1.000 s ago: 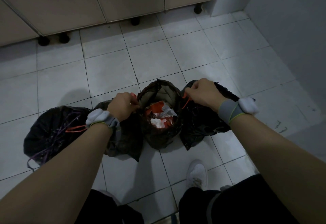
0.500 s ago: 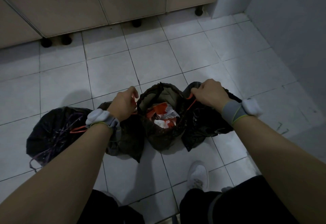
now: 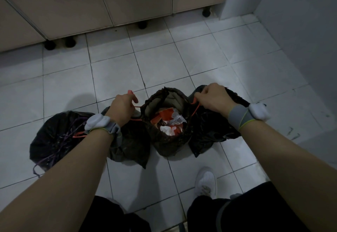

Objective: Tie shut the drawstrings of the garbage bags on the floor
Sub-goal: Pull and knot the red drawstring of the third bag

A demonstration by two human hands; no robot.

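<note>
Both hands are out over the open garbage bag (image 3: 169, 140) on the tiled floor (image 3: 113, 78); the left hand (image 3: 122, 106) is clenched round the orange drawstring (image 3: 137, 106) at the bag's left edge, with a loop of it showing above the knuckles; the right hand (image 3: 212, 99) grips the drawstring on the right side (image 3: 196, 108), its fingers curled tight, and the cord runs down from the fist along the bag's rim; between the two fists the mouth of the bag gapes, and orange and white rubbish (image 3: 168, 121) lies inside; black plastic folds spread out on either side of the opening, under each wrist; each wrist wears a grey band carrying a white device, the left one (image 3: 96, 122) and the right one (image 3: 259, 113); a second black garbage bag (image 3: 54, 136) sits just beside the first, to the left, with purple strings trailing across it and a bit of orange cord near the left wrist; whether that one is tied I cannot tell; a white shoe (image 3: 206, 181) stands on the tiles near the open bag, and dark trouser legs fill the bottom of the view; beige cabinet doors (image 3: 127, 0) on short black feet (image 3: 50, 44) run along the far side, and a pale wall (image 3: 300, 22) rises to the right.
</note>
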